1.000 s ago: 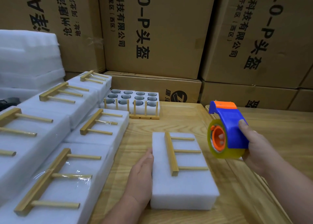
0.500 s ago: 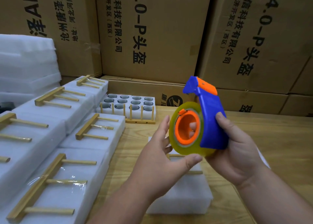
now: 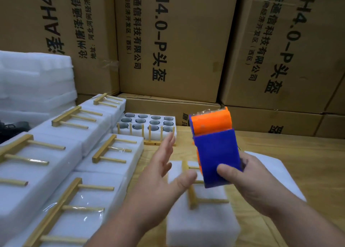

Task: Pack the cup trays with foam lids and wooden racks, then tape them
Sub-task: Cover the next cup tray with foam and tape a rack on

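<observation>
Left hand (image 3: 160,174) off tape dispenser (image 3: 216,149), fingers spread; right hand (image 3: 248,179) grips it.

single head-worn view, facing forward and down.
close over the wooden table (image 3: 291,153); stacked cardboard boxes (image 3: 175,41) fill the background.

Wooden rack (image 3: 194,194) on foam block (image 3: 201,226), taped packs (image 3: 78,205) left.

— What is seen behind the table (image 3: 291,153)?
— A wall of stacked boxes (image 3: 177,41), printed with black Chinese text, is seen.
— And the surface?
— Pale wood grain is shown, evenly lit; no window is seen.
</observation>
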Tool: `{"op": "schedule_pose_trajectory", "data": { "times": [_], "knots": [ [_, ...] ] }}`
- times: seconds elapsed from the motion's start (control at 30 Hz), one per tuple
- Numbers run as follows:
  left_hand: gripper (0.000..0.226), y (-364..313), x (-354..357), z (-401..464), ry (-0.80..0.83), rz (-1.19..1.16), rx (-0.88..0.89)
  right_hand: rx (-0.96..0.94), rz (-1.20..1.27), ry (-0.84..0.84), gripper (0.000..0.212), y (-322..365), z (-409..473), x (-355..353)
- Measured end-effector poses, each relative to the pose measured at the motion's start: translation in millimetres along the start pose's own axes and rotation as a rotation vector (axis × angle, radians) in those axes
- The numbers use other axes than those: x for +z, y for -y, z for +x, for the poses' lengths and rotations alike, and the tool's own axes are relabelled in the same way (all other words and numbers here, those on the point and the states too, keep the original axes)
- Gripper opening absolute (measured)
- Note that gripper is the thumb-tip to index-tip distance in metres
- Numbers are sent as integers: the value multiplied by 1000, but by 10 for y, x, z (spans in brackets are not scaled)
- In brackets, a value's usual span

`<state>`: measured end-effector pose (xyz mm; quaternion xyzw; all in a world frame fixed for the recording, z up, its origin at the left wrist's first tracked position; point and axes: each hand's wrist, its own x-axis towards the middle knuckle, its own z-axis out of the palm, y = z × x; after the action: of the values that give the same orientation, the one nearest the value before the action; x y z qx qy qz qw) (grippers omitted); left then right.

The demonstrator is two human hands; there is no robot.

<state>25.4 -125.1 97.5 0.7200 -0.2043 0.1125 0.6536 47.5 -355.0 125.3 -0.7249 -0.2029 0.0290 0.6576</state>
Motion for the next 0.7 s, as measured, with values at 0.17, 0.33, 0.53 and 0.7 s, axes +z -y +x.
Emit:
{"op": "schedule_pose_trajectory", "data": {
  "times": [0.17,0.33,0.53,0.7],
  "knots": [
    [70,-220,-181,56,-162,-44,125,-218,-505,-138,34,-125,-12,-153],
    [47,-344,-205,46,-105,208,184,-322,-590,-133,31,-232,-38,-235],
    [33,-454,-200,-2,-21,402,274,-289,-680,-161,37,-239,-67,-229],
    [31,-507,-196,-27,27,495,345,-315,-745,-156,39,-254,-97,-253]
  ]
}}
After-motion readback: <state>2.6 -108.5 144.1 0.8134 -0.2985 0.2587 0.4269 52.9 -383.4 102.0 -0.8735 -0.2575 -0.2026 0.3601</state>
